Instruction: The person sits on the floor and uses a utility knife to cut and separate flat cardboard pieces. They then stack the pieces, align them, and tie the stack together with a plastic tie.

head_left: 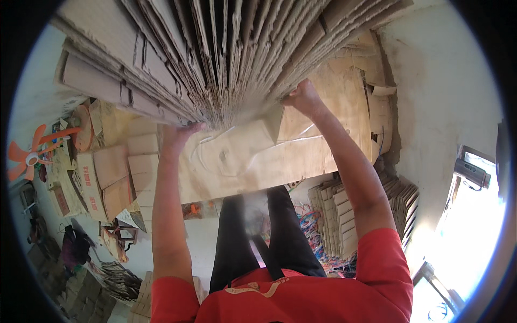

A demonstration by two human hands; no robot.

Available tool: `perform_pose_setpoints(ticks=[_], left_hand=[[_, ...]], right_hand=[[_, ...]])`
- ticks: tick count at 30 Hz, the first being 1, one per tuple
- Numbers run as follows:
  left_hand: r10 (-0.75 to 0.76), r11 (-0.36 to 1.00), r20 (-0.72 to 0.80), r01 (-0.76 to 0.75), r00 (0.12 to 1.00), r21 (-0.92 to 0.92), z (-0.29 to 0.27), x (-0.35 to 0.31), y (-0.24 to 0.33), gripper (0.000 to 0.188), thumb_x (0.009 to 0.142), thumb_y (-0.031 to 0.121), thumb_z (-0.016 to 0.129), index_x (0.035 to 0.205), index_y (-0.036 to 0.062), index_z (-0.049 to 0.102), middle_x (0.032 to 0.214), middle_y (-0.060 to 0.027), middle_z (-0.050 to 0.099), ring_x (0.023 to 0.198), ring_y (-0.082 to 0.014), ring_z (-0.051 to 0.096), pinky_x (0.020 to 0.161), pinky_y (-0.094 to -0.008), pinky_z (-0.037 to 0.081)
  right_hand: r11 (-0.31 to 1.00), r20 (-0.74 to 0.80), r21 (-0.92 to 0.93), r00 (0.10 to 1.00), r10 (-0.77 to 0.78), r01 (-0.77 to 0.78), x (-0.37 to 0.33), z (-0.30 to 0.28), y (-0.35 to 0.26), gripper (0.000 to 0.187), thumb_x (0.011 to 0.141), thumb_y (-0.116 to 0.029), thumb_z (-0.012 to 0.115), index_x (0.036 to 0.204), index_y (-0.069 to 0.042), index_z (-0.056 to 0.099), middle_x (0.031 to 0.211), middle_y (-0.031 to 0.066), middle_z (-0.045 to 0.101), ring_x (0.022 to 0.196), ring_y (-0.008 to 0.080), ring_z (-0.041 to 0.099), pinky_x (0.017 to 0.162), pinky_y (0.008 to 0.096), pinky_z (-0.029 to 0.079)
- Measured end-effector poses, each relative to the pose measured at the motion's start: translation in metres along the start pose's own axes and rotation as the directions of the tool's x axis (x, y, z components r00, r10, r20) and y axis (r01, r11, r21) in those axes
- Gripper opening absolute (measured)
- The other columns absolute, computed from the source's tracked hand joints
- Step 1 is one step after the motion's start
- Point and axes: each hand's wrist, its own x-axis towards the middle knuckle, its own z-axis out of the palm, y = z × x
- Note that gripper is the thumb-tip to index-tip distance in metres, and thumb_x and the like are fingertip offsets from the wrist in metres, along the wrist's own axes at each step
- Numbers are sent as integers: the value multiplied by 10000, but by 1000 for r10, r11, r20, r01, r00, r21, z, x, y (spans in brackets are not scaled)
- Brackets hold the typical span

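Observation:
A thick stack of flattened cardboard boxes (231, 59) stands upright above the wooden tabletop, its sheets fanned out toward the top of the view. My left hand (176, 139) grips the lower left side of the stack; the thumb shows, while the other fingers are hidden behind the cardboard. At the lower right side, my right hand (304, 99) is closed against the outer sheets. Below the stack, a loop of pale string (253, 157) lies on the plywood board (318, 145).
An orange-bladed fan (32, 156) stands at the left, near a cardboard box (110, 183). More flattened cardboard (339, 212) leans below the table at right, beside a heap of coloured strips (309, 231). A wall (436, 91) rises on the right.

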Motion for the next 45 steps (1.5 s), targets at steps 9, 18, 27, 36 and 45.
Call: perform_pose_setpoints(ticks=[9,18,27,36,45], left_hand=[[100,982,-48,-90,994,166,12,31,99,625,564,-46,792,1150,-33,572,1058,-140,660,934,-211,652,856,-336,522],[-149,983,-147,162,978,84,7,-28,122,588,616,30,731,1172,-47,559,1016,-143,665,880,-244,662,868,-340,505],[-258,958,-65,264,964,108,35,-47,-126,990,628,278,875,1377,-45,315,1254,-181,534,1152,-296,550,978,-362,454],[-180,984,-69,180,981,-3,29,-51,-132,1042,572,236,911,1379,-27,308,1277,-165,499,1179,-285,511,1025,-383,411],[-236,969,-76,229,969,-94,16,-52,-134,987,584,177,891,1365,-37,326,1233,-167,537,1148,-287,542,1002,-366,441]], right_hand=[[999,-45,38,999,18,-16,29,-23,-48,524,645,-75,707,1147,22,592,933,164,676,885,253,662,806,339,517],[911,222,269,940,257,-313,-23,-51,-95,409,735,-195,702,1050,61,653,825,108,667,724,166,638,583,266,530],[859,199,-16,841,504,-511,-87,106,103,885,820,-489,672,1420,70,341,1249,285,560,1135,324,579,850,381,513],[887,183,141,892,413,-439,-93,111,109,746,847,-342,683,1378,93,389,1208,275,581,1151,337,567,968,359,427],[901,47,145,912,407,-409,-107,154,119,755,860,-339,671,1401,85,358,1366,283,476,1277,341,480,1046,360,377]])
